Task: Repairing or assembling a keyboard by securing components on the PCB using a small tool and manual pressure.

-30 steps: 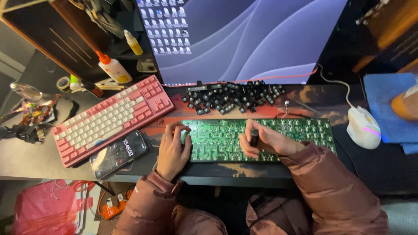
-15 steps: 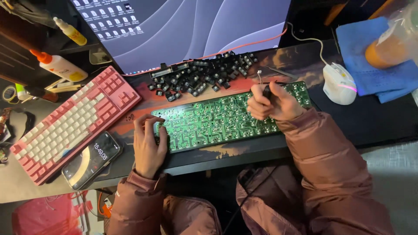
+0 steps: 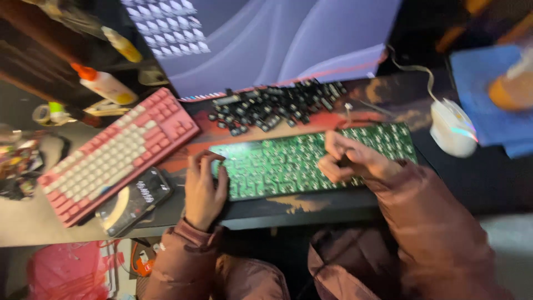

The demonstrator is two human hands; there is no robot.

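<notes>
Bottles: at the bench's far left corner, two pale squeeze bottles, one with an orange cap [image 3: 102, 83] and one yellowish [image 3: 123, 45]; their labels are too blurred to tell.
Pink keyboard [image 3: 114, 153]: lies slantwise along the left part of the bench, pink frame, cream keys in the middle.
Phone [image 3: 135, 201]: at the near edge, just below the pink keyboard, dark screen face up.
Left hand [image 3: 204, 188]: rests flat on the left end of the bare keyboard, grip loose, fingers spread, closed on nothing.
Bare keyboard [image 3: 288, 162]: middle of the bench near its front edge, keycaps off, green-lit switches exposed.
Handling: judged stiff and fairly heavy, steady under a palm; the switches look small and easily bent, so it is best held by the frame ends.
Keycap pile [image 3: 277, 105]: loose black caps behind it, by the monitor's foot; light, smooth, apt to scatter.
Right hand [image 3: 350, 161]: over the board's right half, grip pinched together on a small dark tool, blurred.
Mouse [image 3: 452, 126]: white, at the right.
Blue cloth [image 3: 488, 72]: far right corner, under an orange-bottomed bottle [image 3: 513, 83].
</notes>
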